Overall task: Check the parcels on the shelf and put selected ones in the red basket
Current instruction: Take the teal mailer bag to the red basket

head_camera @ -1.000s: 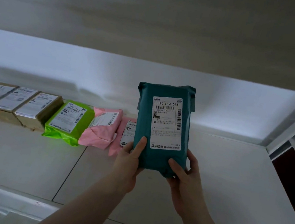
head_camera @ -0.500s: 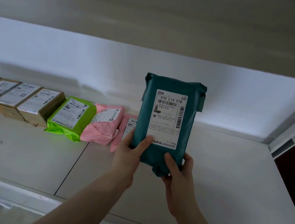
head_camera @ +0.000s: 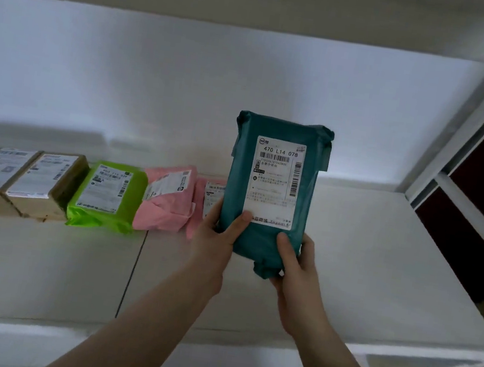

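Teal parcel: I hold it upright above the shelf, white label facing me, top line reading 470 L14 078.
Left hand: clasps its lower left edge, thumb on the label.
Right hand: clasps its bottom right corner.
Row behind: two pink parcels, a green parcel, then brown boxes, side by side along the back wall.

Both hands raised, fingers curled, gripping.
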A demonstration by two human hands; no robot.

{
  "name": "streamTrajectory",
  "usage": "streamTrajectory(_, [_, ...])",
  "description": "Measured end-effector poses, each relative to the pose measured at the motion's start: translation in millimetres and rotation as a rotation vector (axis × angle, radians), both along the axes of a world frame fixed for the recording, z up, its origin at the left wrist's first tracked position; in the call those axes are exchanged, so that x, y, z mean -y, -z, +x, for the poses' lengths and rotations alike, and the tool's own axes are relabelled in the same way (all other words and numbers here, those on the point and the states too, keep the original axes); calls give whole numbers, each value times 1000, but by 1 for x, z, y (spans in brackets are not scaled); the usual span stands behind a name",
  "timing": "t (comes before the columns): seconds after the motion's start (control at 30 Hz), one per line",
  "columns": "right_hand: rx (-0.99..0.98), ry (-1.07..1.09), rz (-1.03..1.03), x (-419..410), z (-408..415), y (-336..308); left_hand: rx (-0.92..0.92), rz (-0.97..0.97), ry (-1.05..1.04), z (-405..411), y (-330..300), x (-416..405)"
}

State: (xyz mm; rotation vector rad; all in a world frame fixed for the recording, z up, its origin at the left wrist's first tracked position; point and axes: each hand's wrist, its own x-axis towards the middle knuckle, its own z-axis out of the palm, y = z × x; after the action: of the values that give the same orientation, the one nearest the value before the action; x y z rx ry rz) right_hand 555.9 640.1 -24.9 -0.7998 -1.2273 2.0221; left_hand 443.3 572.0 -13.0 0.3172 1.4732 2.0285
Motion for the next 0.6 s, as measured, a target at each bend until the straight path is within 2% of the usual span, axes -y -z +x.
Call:
streamTrajectory(0.3, [54,450,-14,89,41,3,-25,-32,433,20,5,46])
streamTrajectory(0.6, [53,832,-177,158,179,8,-61,-109,823,151,12,64])
